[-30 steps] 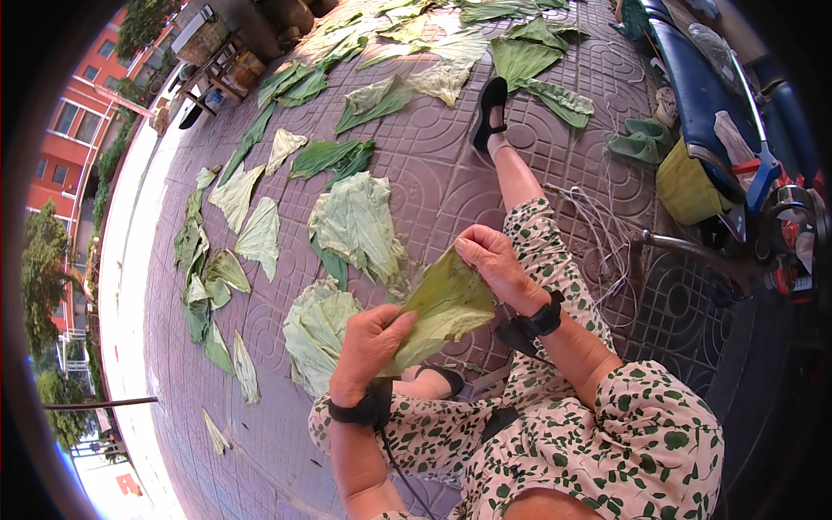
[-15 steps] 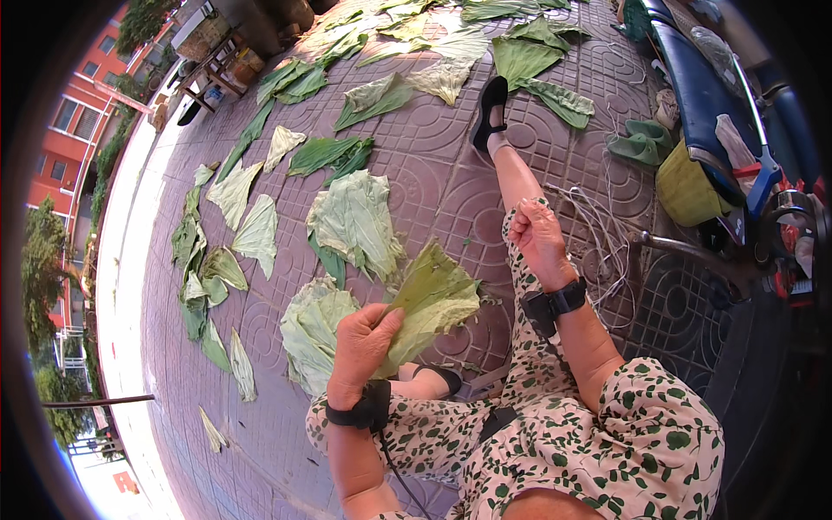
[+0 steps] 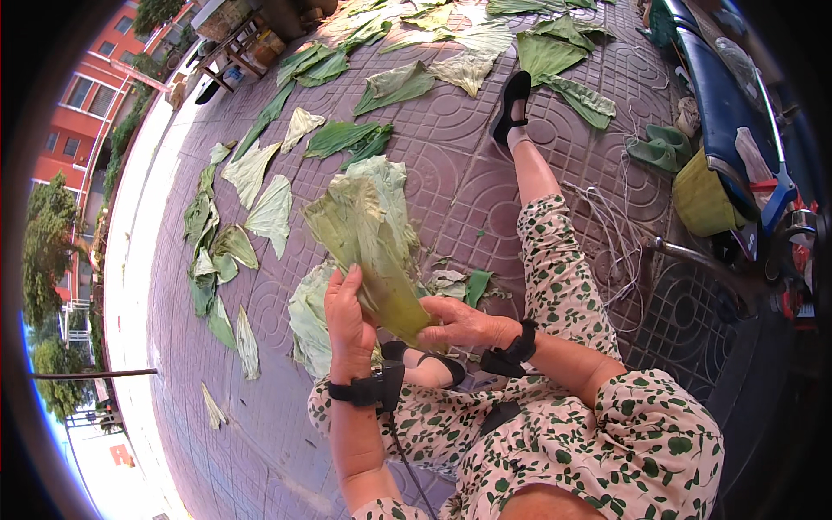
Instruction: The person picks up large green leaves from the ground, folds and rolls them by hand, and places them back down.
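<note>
Both my hands hold a large yellow-green leaf, folded and heavily veined, its broad wrinkled end pointing away to the upper left. My left hand pinches its near left edge, thumb on top. At its narrow lower right end, my right hand has thumb and fingers closed on the edge. Under and behind it are paler leaves on the paving: one leaf just beyond, another pale leaf beside my left hand. A small green scrap lies past my right hand.
Several leaves are spread over the patterned paving at left, more leaves farther off. At right are tangled white cord, a yellow-green bucket, green shoes and a blue padded seat. My legs stretch across the paving.
My right hand has come down and left from above my knee onto the leaf's edge. The leaf's broad end has swung from the right to the upper left. The view has shifted slightly.
</note>
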Available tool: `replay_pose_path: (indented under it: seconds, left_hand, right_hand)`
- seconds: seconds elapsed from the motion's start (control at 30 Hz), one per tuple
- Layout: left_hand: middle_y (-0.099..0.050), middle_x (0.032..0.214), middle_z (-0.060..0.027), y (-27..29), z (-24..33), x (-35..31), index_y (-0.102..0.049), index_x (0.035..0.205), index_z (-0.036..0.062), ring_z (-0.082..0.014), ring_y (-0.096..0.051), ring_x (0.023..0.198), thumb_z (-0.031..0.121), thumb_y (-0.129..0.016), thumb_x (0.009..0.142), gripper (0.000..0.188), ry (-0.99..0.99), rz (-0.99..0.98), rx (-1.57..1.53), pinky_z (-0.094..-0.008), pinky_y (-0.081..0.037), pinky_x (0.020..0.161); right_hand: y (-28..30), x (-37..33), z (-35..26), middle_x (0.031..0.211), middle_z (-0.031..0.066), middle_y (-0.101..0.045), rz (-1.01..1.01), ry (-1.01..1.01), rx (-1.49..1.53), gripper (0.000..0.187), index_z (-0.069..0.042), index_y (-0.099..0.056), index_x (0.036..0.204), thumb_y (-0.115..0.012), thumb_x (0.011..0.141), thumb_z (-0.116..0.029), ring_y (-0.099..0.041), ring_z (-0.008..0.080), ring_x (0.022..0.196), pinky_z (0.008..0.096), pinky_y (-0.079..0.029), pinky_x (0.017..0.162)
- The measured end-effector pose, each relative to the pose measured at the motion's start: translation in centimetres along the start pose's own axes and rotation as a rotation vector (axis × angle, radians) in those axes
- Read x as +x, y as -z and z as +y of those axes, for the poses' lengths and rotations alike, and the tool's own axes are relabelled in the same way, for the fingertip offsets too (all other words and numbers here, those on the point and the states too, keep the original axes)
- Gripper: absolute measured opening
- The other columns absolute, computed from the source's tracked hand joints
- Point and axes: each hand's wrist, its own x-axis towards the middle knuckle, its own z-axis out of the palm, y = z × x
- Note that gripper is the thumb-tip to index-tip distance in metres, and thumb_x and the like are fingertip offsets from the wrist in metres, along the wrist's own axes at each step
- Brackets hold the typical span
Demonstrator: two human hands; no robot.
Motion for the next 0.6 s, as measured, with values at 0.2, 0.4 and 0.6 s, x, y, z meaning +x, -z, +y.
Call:
replay_pose_path:
  seconds: [0.2,0.4,0.6]
  left_hand:
    - [-0.057,0.103,-0.0076,0.3,0.2,0.1,-0.048,0.112,-0.0013,-0.0144,-0.056,0.089,0.007,-0.050,0.086,0.028,-0.172,0.043,0.109,-0.0280,-0.045,0.080]
    - [-0.048,0.115,-0.0165,-0.1,-0.6,-1.4,-0.036,0.124,-0.0026,-0.0209,-0.050,0.100,0.007,-0.059,0.078,0.053,-0.281,0.061,0.560,-0.0303,-0.043,0.084]
    - [-0.057,0.097,-0.0048,-0.1,1.0,-3.1,-0.045,0.119,0.0008,-0.0106,-0.055,0.087,0.006,-0.058,0.081,0.040,-0.214,-0.090,0.601,-0.0250,-0.045,0.078]
  right_hand:
    - [2.0,0.3,3.6,0.088,-0.0001,-0.055,0.214,-0.026,0.006,0.022,0.002,-0.053,0.104,-0.053,0.086,-0.010,-0.049,0.0068,0.078,0.0217,-0.043,0.070]
    - [4.0,0.0,2.4,0.088,0.0048,-0.058,0.465,0.021,0.217,0.024,0.000,-0.050,0.105,-0.051,0.084,-0.011,-0.056,0.0120,0.077,0.0245,-0.046,0.070]
    - [6.7,-0.1,4.5,0.091,0.0079,-0.058,0.511,0.022,0.164,0.026,0.002,-0.050,0.105,-0.048,0.081,-0.006,-0.057,0.0160,0.081,0.0286,-0.047,0.073]
